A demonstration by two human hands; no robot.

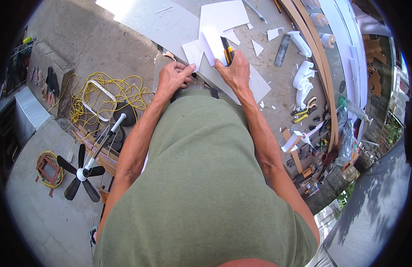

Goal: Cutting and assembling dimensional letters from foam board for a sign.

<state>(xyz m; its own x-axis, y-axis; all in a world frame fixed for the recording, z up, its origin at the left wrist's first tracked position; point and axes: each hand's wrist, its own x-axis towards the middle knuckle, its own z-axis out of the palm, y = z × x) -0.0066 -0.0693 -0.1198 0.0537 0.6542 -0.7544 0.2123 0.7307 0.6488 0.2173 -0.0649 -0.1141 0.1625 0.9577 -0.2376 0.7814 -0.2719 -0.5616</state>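
A white sheet point(223, 18), cut to an irregular outline, lies on the worktable near its front edge, with a curled strip and a smaller flap point(193, 52) at its near end. My left hand point(172, 81) has its fingers closed at that flap's near corner, pinching it at the table's edge. My right hand point(236, 73) is closed round a black and yellow utility knife point(227, 50), its thumb beside the curled white strip. Below the right hand a grey-white board point(258, 86) lies flat. How far the knife's blade sticks out is hard to make out.
White offcuts point(257, 48), a dark flat bar point(282, 50), white curved pieces point(302, 80), yellow-handled pliers point(300, 116) and a glue gun point(306, 139) are on the table. Long brown strips point(326, 66) bend along its right side. Tangled yellow cord point(137, 84) and a fan point(82, 174) are at left.
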